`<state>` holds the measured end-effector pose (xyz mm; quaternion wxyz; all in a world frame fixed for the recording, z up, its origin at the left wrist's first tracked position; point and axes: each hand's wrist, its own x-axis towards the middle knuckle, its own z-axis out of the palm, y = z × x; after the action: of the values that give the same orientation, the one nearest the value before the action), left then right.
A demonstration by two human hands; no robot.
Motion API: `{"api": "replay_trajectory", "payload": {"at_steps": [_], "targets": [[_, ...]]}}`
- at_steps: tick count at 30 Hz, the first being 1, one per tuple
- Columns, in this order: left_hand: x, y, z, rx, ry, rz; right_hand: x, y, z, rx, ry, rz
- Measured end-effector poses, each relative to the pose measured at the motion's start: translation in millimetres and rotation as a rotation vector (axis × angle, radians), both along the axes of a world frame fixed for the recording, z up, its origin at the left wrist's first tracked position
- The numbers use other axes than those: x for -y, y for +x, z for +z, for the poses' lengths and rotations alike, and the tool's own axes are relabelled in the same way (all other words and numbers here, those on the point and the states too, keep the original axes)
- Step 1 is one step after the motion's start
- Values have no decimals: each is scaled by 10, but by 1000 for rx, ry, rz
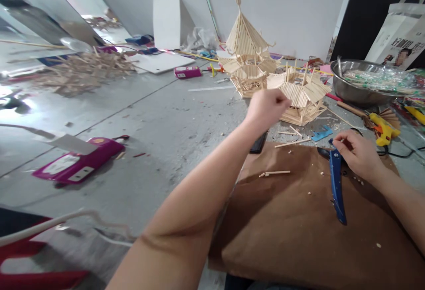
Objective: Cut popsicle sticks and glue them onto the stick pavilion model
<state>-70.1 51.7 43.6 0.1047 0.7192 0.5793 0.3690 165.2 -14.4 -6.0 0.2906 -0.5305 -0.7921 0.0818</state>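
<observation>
My left hand (265, 109) is closed, fingers curled, in front of a tall model pagoda (247, 37) built of thin wooden sticks. Just beyond its knuckles stands a lower model pavilion (300, 95) with a stick roof and upright posts. What the left fingers hold, if anything, is hidden. My right hand (360, 152) is pinched closed over the head of a blue-handled hand cutter (337, 188); any small item in the fingertips is too small to make out. The cutter lies on brown paper (282, 228), near a short wooden stick (278, 172) and small cut bits.
A yellow glue gun (383, 128) and a metal bowl (352, 93) of wrapped sticks are at right. Beside my left forearm is a dark phone (258, 144), partly hidden. A purple power strip (79, 161) and a heap of sticks (79, 73) lie on the left floor.
</observation>
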Motion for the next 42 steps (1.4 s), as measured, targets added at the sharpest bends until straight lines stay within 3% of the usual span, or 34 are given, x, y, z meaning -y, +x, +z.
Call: {"api": "replay_trajectory", "payload": {"at_steps": [4,8,30,42], "targets": [[-289,-278,-122,395,-52,169,4,-14,-31,63,-32,129],[-384,-305,-253,563,-152,174,8,-17,-54,78,-37,155],[-454,-304,-247,879,-420,76,-13,0,-108,112,-7,193],[-496,-321,-280,890,-420,64,-10,-11,-116,126,-5,192]]}}
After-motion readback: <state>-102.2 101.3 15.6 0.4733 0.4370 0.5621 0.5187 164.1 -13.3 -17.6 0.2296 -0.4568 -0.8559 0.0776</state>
